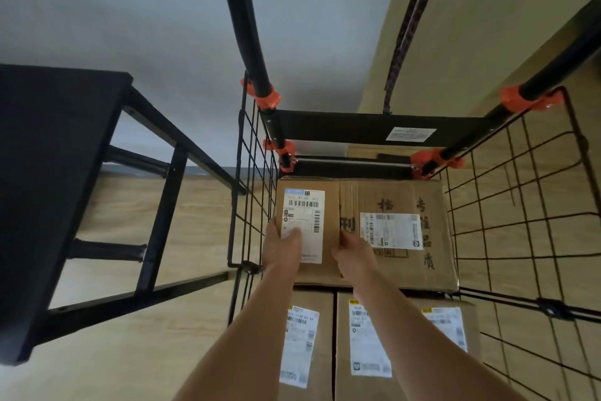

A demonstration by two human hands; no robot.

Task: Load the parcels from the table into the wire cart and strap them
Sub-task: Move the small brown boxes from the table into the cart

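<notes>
I look down into the black wire cart [520, 231]. A small cardboard parcel [328, 205] with a white label sits at the cart's far left, on top of a larger cardboard box [432, 199] with printed characters. My left hand [283, 247] grips the small parcel's near left edge, thumb on the label. My right hand [353, 252] holds its near right edge. Two more labelled parcels, one on the left [312, 352] and one on the right [406, 352], lie nearer to me in the cart. A dark strap [406, 29] hangs along the cart's handle frame.
A black table [58, 189] with a metal frame stands left of the cart. The cart's black handle tubes [247, 26] rise with orange clamps [266, 98]. Light wooden floor shows around and a pale wall lies beyond.
</notes>
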